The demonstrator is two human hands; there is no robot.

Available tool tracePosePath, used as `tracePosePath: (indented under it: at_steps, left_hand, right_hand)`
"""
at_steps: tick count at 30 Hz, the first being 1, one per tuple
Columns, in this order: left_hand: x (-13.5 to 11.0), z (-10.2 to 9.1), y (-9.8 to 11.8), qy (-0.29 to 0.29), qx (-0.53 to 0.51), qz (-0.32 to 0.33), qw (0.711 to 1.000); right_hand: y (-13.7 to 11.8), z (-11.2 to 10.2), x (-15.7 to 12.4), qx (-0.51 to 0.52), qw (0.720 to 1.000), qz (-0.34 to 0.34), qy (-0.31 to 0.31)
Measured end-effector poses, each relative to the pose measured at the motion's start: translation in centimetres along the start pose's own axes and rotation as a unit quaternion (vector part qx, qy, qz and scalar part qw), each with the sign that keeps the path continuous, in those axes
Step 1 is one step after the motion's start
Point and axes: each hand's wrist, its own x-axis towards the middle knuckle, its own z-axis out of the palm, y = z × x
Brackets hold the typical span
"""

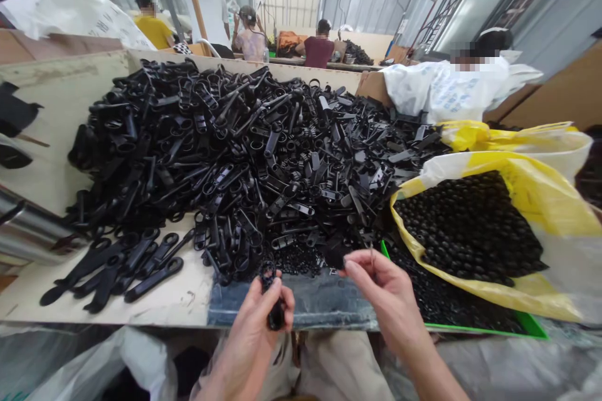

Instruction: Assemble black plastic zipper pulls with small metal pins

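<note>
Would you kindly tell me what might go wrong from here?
The black part in the left hand could slip and drop into the lap, since it is held near the bench's front edge.

The yellow-and-white bag gapes open by the green tray; a bump from the right hand might spill its round black pieces there.
</note>
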Motion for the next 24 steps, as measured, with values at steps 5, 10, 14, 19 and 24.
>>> tracePosePath:
  at_steps: [5, 10, 14, 19, 24]
  left_hand:
    - [0.2, 2.5, -1.8, -0.018, -0.015, -0.005, 1.000]
    - [0.6, 2.1, -2.0, 0.048, 0.074, 0.100, 0.991]
    - [0.3, 2.0, -2.1, 0.066, 0.086, 0.108, 0.988]
    - [-0.2, 1.8, -2.0, 0.022, -0.030, 0.043, 0.998]
    - [-0.2, 0.8, -1.9, -0.086, -0.122, -0.014, 0.989]
  right_hand:
    - [2.7, 2.5, -5.1, 0.148, 0.986, 0.069, -0.040]
    - [2.9, 2.4, -6.1, -0.049, 0.991, -0.115, -0.054]
    - [2.5, 1.9, -5.1, -0.185, 0.927, -0.311, -0.102]
    - [3.7, 2.2, -4.8, -0.216, 0.896, -0.384, -0.048]
    - [5.0, 3.1, -5.6, -0.180, 0.908, -0.378, 0.001]
